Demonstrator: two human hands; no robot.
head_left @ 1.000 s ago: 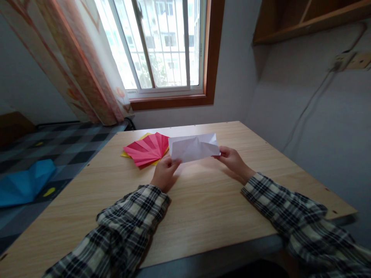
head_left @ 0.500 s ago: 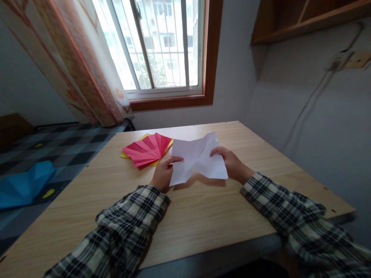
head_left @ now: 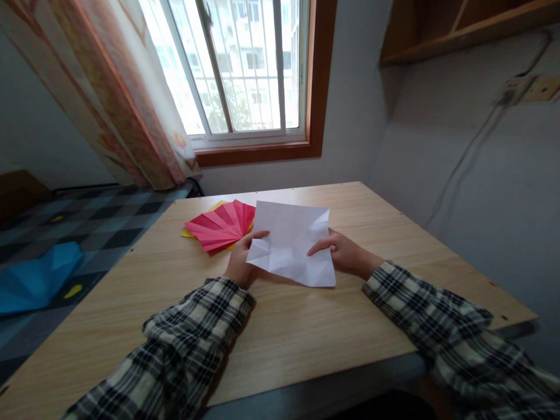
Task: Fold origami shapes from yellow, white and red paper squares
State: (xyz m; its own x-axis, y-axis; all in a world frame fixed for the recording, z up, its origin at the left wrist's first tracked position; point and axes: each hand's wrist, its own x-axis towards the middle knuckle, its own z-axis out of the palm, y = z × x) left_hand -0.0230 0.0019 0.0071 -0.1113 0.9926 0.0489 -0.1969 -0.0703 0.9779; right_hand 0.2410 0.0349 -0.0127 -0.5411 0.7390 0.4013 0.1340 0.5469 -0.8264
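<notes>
head view: you are holding a white sheet (head_left: 291, 242) with both hands over the far middle of the table (head_left: 306, 326). the sheet is lying unfolded, creased all over, tilted slightly, with its near edge just above the wood. your left hand (head_left: 242, 262) is gripping the sheet's left edge, thumb on top and pointing right, the other fingers hidden under the paper, so you are pinching that edge. your right hand (head_left: 343, 254) is gripping the right side the same way, thumb resting on the upper face near the middle, remaining fingers tucked beneath and out of sight. both plaid sleeves (head_left: 192, 332) are reaching forward from the near edge of the table.

just left of the sheet, a red fan (head_left: 221, 224) of pleated paper is lying flat on the table, with a yellow paper (head_left: 189, 234) peeking from under it. the sheet's far left corner is overlapping the fan's right tip from this angle; you cannot tell whether they are touching. beyond the table, a window (head_left: 245, 70) is letting in daylight, with a curtain (head_left: 114, 93) hanging at its left. a blue paper (head_left: 37, 280) is lying on the checked surface off the table's left side.
</notes>
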